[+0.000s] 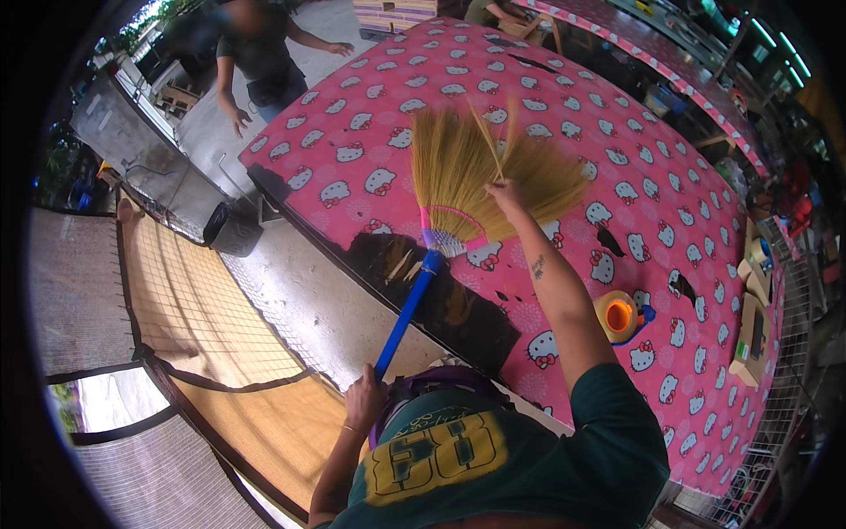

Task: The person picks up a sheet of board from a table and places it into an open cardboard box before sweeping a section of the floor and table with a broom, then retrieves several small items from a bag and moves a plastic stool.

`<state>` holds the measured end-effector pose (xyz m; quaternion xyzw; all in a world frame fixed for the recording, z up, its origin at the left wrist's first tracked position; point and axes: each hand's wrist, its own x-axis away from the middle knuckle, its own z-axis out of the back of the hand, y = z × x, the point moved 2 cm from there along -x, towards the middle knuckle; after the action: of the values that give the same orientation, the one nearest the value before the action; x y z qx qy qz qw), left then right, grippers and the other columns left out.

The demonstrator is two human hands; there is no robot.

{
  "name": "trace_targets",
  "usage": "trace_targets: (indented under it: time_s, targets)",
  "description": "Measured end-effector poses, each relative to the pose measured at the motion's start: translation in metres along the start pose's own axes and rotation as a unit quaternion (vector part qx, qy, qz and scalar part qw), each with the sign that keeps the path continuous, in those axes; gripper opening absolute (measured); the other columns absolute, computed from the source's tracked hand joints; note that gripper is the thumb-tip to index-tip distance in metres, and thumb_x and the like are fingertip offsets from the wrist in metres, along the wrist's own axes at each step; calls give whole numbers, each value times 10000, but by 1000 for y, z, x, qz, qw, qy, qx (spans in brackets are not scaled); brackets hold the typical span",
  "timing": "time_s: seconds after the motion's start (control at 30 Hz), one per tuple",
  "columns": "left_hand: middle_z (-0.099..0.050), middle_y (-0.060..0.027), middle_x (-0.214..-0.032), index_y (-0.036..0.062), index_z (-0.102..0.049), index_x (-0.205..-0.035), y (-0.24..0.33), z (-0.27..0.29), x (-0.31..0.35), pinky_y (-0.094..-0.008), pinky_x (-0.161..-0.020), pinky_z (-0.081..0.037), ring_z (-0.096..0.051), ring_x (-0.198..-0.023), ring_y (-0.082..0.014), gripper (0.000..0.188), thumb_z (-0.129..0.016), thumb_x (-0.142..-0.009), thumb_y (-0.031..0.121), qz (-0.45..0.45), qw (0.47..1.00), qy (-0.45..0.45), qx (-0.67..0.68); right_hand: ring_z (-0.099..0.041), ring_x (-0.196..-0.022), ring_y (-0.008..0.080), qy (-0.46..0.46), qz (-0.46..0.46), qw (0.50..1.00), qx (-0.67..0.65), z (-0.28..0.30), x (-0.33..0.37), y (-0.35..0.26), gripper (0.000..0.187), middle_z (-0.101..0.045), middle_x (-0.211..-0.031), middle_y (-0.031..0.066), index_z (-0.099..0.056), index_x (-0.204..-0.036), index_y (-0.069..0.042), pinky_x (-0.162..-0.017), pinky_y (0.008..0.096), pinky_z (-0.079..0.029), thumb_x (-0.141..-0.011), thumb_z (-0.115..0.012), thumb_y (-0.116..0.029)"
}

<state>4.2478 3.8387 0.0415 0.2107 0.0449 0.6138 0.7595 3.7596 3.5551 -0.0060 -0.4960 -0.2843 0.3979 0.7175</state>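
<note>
A soft broom with a wide fan of yellow-brown straw (448,163) lies over the pink table cover (352,132). Pink and white stitching binds the straw where it meets a blue handle (407,319). My left hand (363,401) is wrapped round the lower end of that handle, close to my body. Out over the fan, my right hand (505,196) pinches a few pale straws, which stick up from the rest. The fingertips are small in view, so exactly how many straws they hold is unclear.
A tape dispenser (619,317) with tan tape stands right of my right arm. Cardboard boxes (749,342) sit at the table's right edge. The cover is torn along the near edge, showing a dark surface (441,300). Another person (260,62) stands beyond the table's far left. Mesh fencing (203,300) runs along my left.
</note>
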Motion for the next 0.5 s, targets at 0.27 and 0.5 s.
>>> trace_targets:
  time_s: [0.27,0.5]
  targets:
    - [-631,-222,-657,76,-420,-953,-6,-2,4,-555,-535,-491,-620,-596,-457,219,-581,-818,135,10,1000,-1,3,-615,-614,165,-31,-50,998,0,-10,10,0,313,-672,-670,80,-706,-759,-9,-590,345,-457,-790,-783,-311]
    - [-629,-214,-651,74,-420,-960,-5,-3,3,-549,-534,-493,-621,-592,-450,232,-590,-820,147,4,1000,2,-1,-604,-677,158,-53,-155,982,-98,1,9,1,282,-690,-770,58,-721,-846,-5,-619,357,-457,-810,-777,-279]
